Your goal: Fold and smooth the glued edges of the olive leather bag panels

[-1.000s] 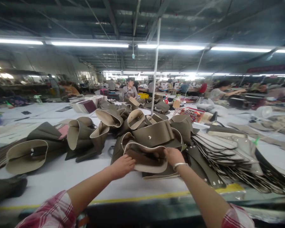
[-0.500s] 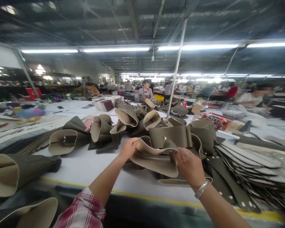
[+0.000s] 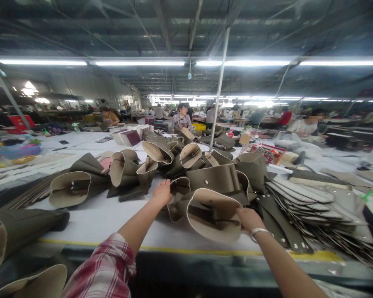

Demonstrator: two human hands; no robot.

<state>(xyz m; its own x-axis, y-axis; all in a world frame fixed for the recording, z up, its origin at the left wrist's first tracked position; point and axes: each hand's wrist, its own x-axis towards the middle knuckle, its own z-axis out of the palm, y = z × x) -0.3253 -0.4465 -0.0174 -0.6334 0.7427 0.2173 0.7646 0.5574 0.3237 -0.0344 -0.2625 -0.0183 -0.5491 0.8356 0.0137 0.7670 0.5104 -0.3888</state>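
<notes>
In front of me an unfinished olive-brown bag body (image 3: 216,236) with a pale beige lining lies on its side, its round mouth facing me. My right hand (image 3: 249,219), with a silver bracelet at the wrist, pinches the right edge of that mouth. My left hand (image 3: 162,193) is closed at the left edge of a second bag body (image 3: 179,184), just behind the first; its fingertips are partly hidden. An olive-brown panel with a small metal fitting (image 3: 213,178) stands behind both.
More bag bodies (image 3: 121,165) are heaped across the white table (image 3: 112,225). Stacked flat pieces (image 3: 301,203) and dark straps (image 3: 273,221) lie at right. Two bag bodies are at lower left, one (image 3: 27,234) on the table edge. A metal pole (image 3: 219,91) rises beyond. Co-workers sit farther back.
The bag body's mouth has gone from flattened to round and faces me. My left hand has left its rim for the piece behind. The view has swung slightly right.
</notes>
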